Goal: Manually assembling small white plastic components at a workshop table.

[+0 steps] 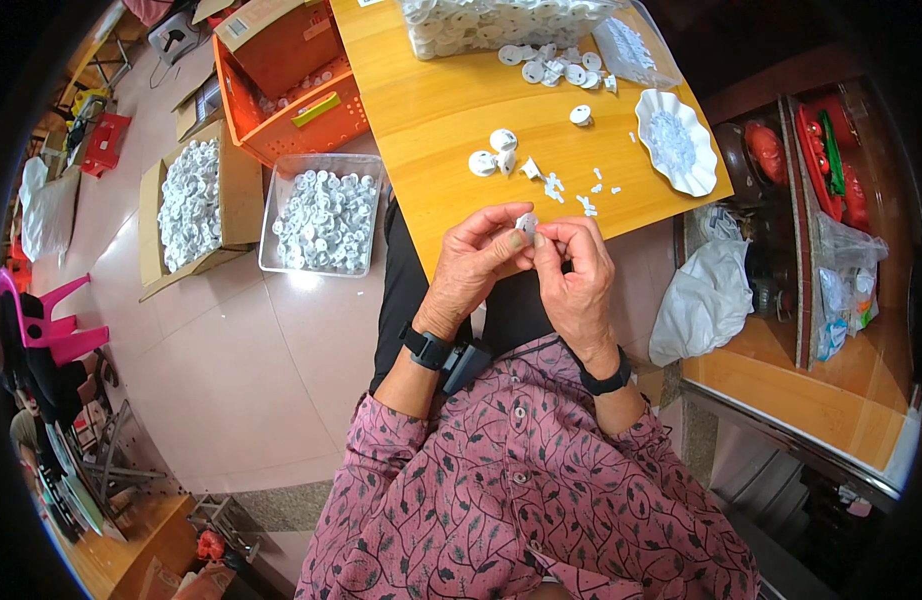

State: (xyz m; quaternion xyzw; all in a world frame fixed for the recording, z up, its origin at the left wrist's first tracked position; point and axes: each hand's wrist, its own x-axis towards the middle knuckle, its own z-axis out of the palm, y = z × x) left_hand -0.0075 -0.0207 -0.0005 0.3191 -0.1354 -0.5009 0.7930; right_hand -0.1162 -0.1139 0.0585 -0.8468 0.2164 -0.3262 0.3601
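Note:
Just off the near edge of the yellow wooden table, my left hand grips a small round white plastic part between thumb and fingers. My right hand meets it there, thumb and forefinger pinched at the part's side; whatever tiny piece is between them is hidden. On the tabletop beyond my hands lie a few round white parts and several tiny pale plastic pieces. A scalloped white dish at the right holds many more of the tiny pieces.
At the table's far side stands a clear bin full of white parts, with loose ones before it. Left on the floor are a clear tub, a cardboard box and an orange crate, all with white parts. Shelves stand right.

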